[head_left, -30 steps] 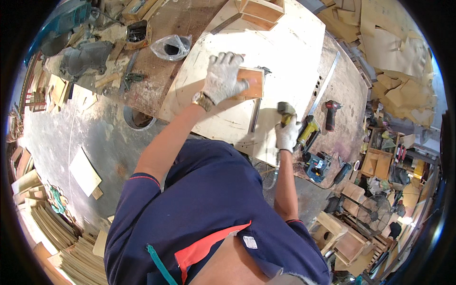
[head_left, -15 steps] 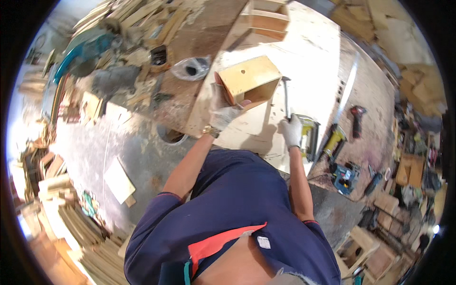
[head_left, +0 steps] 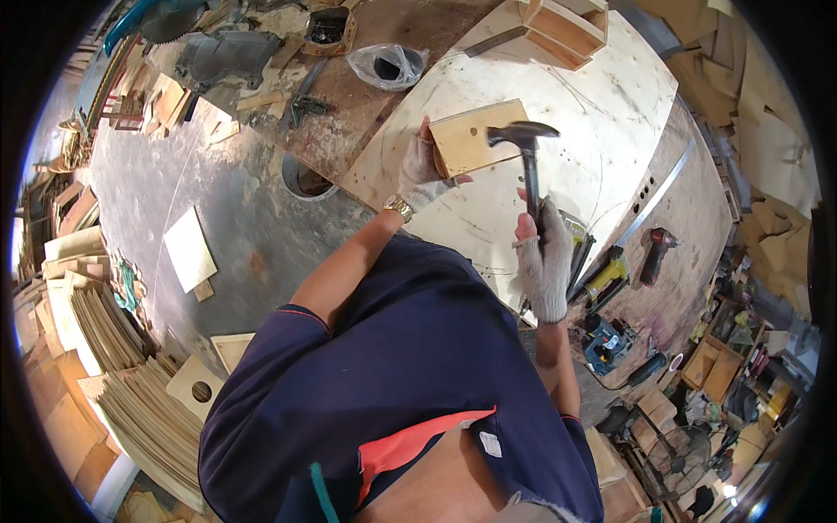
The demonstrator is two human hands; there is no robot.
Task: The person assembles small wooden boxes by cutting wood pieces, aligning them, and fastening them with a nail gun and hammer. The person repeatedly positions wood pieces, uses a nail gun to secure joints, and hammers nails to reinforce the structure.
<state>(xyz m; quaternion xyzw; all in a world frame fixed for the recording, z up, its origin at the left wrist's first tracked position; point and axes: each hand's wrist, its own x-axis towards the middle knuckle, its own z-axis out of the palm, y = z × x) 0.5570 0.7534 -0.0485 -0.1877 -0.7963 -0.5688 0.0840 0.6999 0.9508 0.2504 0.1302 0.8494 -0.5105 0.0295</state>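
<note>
My left hand (head_left: 424, 174), in a fingerless-tipped work glove, grips the near left side of a small wooden box (head_left: 466, 139). The box has a small round hole in the panel facing up, and it sits over the pale board (head_left: 602, 113). My right hand (head_left: 547, 253), gloved too, is closed round the handle of a claw hammer (head_left: 528, 152). The hammer's dark head is raised, overlapping the box's right edge in view; whether it touches cannot be made out. Beside my right wrist lies a yellow-green nail gun (head_left: 579, 240), partly hidden by the hand.
Another wooden box (head_left: 562, 35) stands at the far end of the board. To the right lie a second nail gun (head_left: 608, 277), a red-black drill (head_left: 657, 254), a blue jigsaw (head_left: 608, 343) and a long metal ruler (head_left: 667, 187). A bucket (head_left: 305, 179) and miter saw (head_left: 222, 61) are left.
My right hand has lifted the hammer off the board, bringing its head up beside the box. The box has been tilted in my left hand, so its open side no longer shows.
</note>
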